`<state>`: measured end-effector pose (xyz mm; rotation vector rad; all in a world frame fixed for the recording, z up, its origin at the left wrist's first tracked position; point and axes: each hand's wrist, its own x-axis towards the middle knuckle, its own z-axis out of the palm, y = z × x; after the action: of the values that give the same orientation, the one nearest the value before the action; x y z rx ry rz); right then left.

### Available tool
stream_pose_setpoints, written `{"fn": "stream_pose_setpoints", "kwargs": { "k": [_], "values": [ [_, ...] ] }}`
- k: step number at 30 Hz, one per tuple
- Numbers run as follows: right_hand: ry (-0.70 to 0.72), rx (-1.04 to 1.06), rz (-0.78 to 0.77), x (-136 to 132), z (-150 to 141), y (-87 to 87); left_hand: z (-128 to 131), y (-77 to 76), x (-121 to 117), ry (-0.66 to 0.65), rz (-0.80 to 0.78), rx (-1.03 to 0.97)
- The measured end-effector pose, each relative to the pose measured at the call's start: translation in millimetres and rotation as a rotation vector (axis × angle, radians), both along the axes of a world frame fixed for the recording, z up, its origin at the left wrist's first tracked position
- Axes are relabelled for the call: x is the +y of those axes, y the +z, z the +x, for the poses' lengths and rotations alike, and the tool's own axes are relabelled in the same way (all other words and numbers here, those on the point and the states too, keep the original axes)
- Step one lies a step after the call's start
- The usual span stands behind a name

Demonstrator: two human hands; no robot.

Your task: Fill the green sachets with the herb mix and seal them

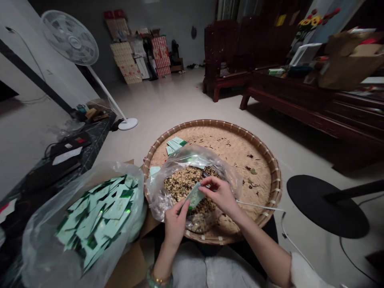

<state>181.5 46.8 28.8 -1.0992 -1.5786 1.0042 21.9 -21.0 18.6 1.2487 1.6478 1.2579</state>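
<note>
My left hand (175,222) pinches a small green sachet (195,196) by its lower end, over a clear plastic bag (162,188) full of loose dried mix (180,182). My right hand (220,194) is closed at the sachet's upper end, and seems to grip a thin dark tool there that I cannot make out. The bag lies in a round woven bamboo tray (264,160) on my lap. A few green sachets (174,144) lie at the tray's far left side.
A large clear bag of green sachets (99,218) sits in a cardboard box at my left. Behind it are a dark table (75,160) and a white standing fan (78,44). A black round base (327,206) and cables lie right. Dark wooden furniture (300,92) stands beyond.
</note>
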Motion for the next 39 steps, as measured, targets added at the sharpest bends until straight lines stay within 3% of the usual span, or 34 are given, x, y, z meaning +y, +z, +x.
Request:
{"fn": "stream_pose_setpoints", "kwargs": {
  "k": [4,7,9,11,15,18,23,26,29,33,36,39],
  "values": [
    [0.018,-0.153,0.248,1.1,3.7,2.2,-1.4,-1.8,-0.1,-0.021,0.025,0.029],
    [-0.078,-0.308,0.462,-5.1,2.3,5.2,0.4,0.5,-0.7,-0.032,0.022,0.041],
    [-0.102,-0.364,0.540,-10.6,1.2,8.2,0.6,1.7,-0.4,-0.035,0.007,0.040],
    [-0.025,-0.329,0.553,-15.3,2.0,11.3,-0.8,0.7,0.7,-0.011,-0.016,0.004],
    [0.148,-0.149,0.403,-21.4,8.6,15.9,-3.5,-7.6,3.2,0.100,-0.041,-0.314],
    [0.283,-0.054,0.131,-25.6,10.6,16.3,1.0,-12.5,2.4,0.126,-0.024,-0.600],
    [0.504,0.236,-0.367,-30.5,4.8,13.4,7.0,-16.6,-1.3,-0.018,-0.078,-0.670],
    [0.586,0.304,-0.527,-30.1,4.3,9.3,-0.1,-19.5,-0.6,-0.106,-0.151,-0.522],
    [0.572,0.268,-0.559,-28.2,7.0,-0.4,-8.8,-19.5,1.1,-0.097,-0.136,-0.258],
    [0.387,0.066,-0.460,-26.5,8.1,-19.3,-12.1,-14.2,-1.0,-0.012,0.251,0.363],
    [0.347,-0.019,-0.378,-28.7,3.4,-27.7,-9.2,-12.1,-4.5,-0.204,0.409,0.795],
    [0.381,0.018,-0.382,-31.7,-1.7,-24.8,-6.5,-15.0,-5.0,-0.337,0.391,0.897]
  ]
}}
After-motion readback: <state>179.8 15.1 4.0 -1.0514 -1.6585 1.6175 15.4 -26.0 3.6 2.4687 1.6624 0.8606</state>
